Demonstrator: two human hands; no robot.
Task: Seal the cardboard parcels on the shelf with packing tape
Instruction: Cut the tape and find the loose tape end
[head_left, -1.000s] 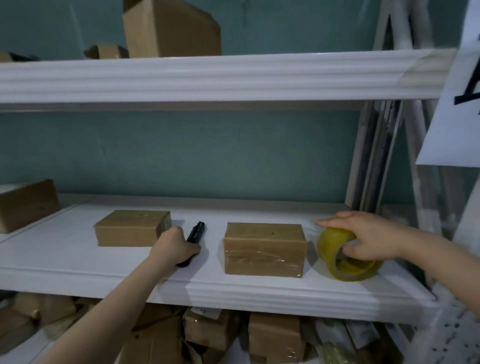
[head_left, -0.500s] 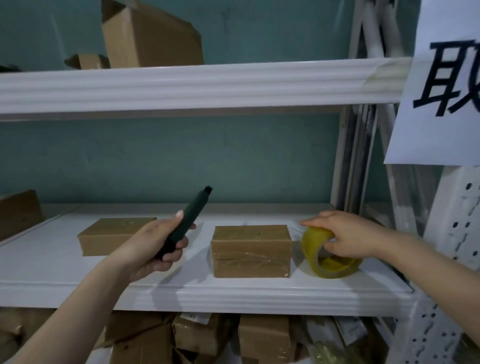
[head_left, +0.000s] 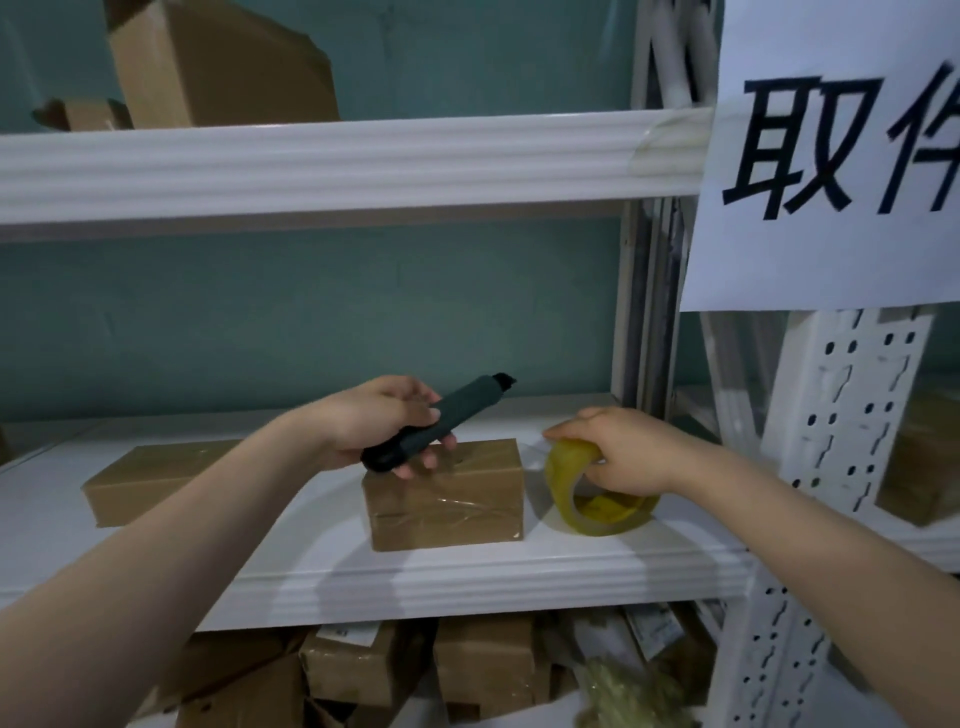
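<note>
The brown cardboard parcel (head_left: 444, 499), glossy with tape, sits on the white shelf (head_left: 467, 577). My left hand (head_left: 374, 426) grips a dark-green cutter (head_left: 441, 423) above it. My right hand (head_left: 618, 452) clasps the yellowish tape roll (head_left: 582, 499) beside it. My forearm (head_left: 218, 519) hides one end of a second brown parcel (head_left: 156, 480).

Parcel (head_left: 444, 512) under the left hand (head_left: 363, 423) is matt brown cardboard with shiny clear film, the tool (head_left: 460, 410) it holds looks matt dark plastic, tape roll (head_left: 563, 480) under the right hand (head_left: 626, 452) is glossy yellowish plastic, shelf (head_left: 467, 579) is smooth white metal.
</note>
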